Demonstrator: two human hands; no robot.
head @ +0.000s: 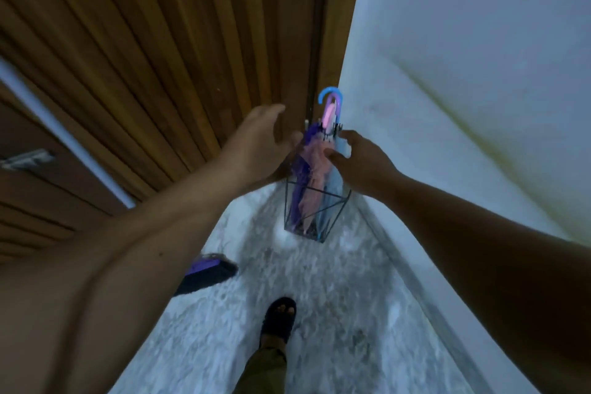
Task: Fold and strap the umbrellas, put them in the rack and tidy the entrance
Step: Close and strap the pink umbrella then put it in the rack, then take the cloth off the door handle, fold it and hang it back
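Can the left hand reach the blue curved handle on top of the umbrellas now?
Probably yes. The left hand is open beside the umbrellas, and the blue curved handle stands free above the rack. The right hand grips lower down.

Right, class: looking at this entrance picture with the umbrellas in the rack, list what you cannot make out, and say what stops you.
Head view only:
- Straps on the umbrellas: motion blur and both hands hide them.
- Left hand fingertips: hidden behind the hand itself, so contact with the umbrellas is unclear.
- Dark purple object on the floor: partly hidden by the left forearm and blurred.
- Rack base: its thin wires are blurred.
- Metal fitting on the wooden door: blurred.
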